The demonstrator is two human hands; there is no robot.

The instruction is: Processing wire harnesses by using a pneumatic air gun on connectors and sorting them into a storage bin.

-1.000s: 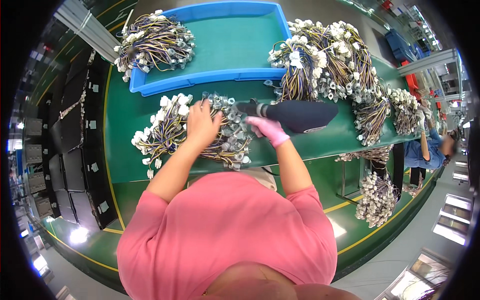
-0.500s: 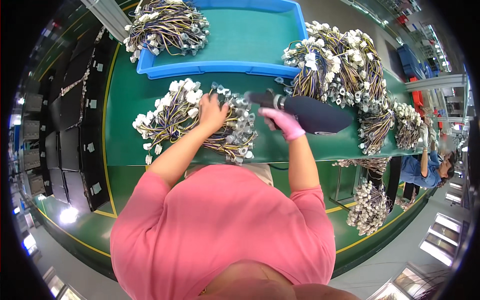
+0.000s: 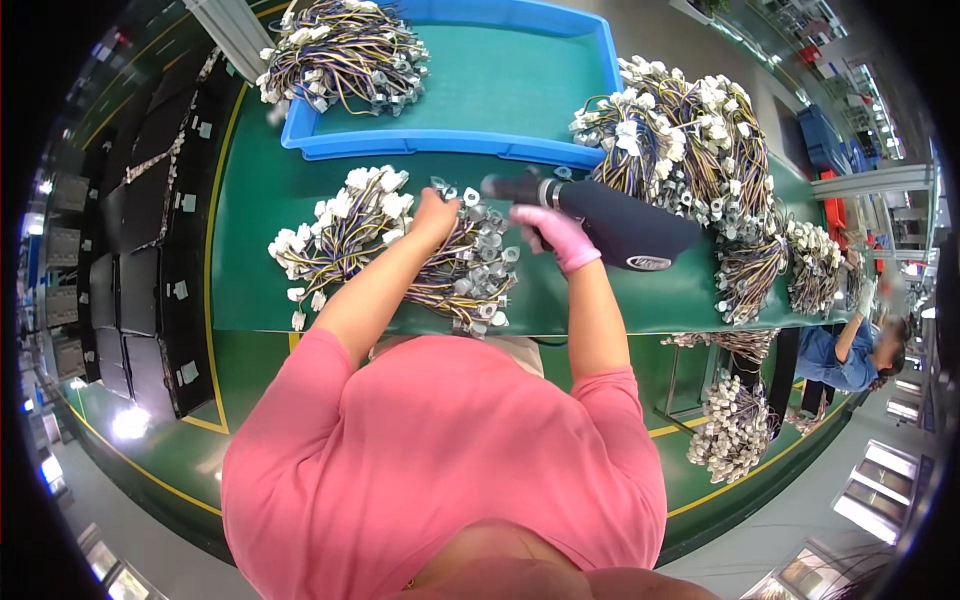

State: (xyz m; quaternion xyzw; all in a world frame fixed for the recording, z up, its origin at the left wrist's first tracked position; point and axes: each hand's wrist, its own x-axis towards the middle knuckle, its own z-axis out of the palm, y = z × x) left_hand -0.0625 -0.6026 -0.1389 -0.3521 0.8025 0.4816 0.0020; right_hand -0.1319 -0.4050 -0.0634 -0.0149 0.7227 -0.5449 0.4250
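My bare left hand (image 3: pixel 433 220) is closed at the far end of a bundle of wire harnesses (image 3: pixel 350 235), pinching a harness near its clear end piece (image 3: pixel 445 190). The bundle has white connectors on its left and clear round ends on its right. Close by on the right, my right hand (image 3: pixel 553 235) wears a pink glove, its fingers curled under a dark handheld tool that looks like a heat gun (image 3: pixel 635 230). This tool has a metal ring and a black nozzle that points left, toward the clear ends. Its grip is hidden by the glove.
Beyond the bundle lies a blue tray (image 3: pixel 450 145), with another harness pile (image 3: pixel 345 60) across its left corner. More harness piles (image 3: pixel 690 140) line the right side of the green table (image 3: pixel 560 300). A co-worker in blue (image 3: pixel 840 355) is farther right.
My left fingers have drawn together at the bundle's far end, where they were more spread before. My right hand and the tool have shifted slightly left together.
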